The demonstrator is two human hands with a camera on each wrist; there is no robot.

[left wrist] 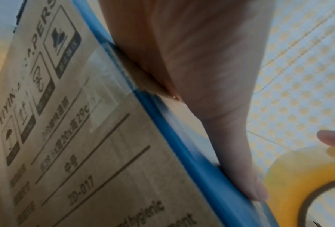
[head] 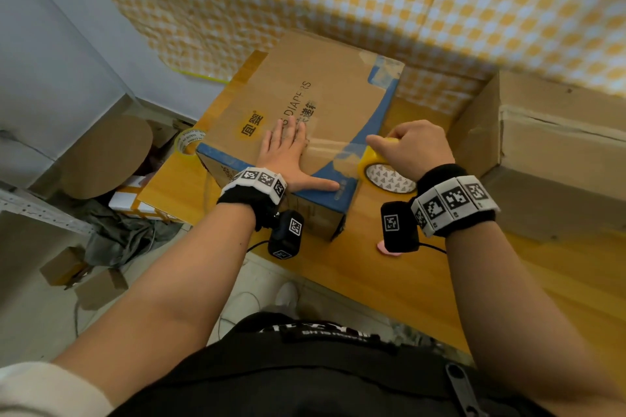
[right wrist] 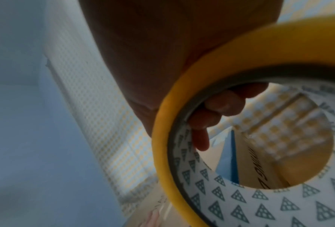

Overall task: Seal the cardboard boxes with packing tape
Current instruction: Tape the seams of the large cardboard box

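Note:
A brown cardboard box (head: 325, 101) with blue edges and "DIAPERS" print stands on the wooden table (head: 389, 267). My left hand (head: 288, 152) lies flat on its top, fingers spread, thumb (left wrist: 246, 181) stretched along the blue near edge. My right hand (head: 413, 145) grips a yellow tape roll (head: 382, 169) just off the box's right corner, fingers hooked inside the core (right wrist: 217, 107). A clear strip of tape (head: 325, 149) stretches from the roll across the box top to my left fingers. The roll (right wrist: 259, 153) fills the right wrist view.
A second tape roll (head: 189, 142) lies at the box's left side. A larger cardboard box (head: 548, 152) stands at the right on the table. A yellow checked cloth (head: 372, 3) hangs behind. Cardboard pieces and clutter (head: 111, 213) lie on the floor at the left. A pink object (head: 384, 247) sits under my right wrist.

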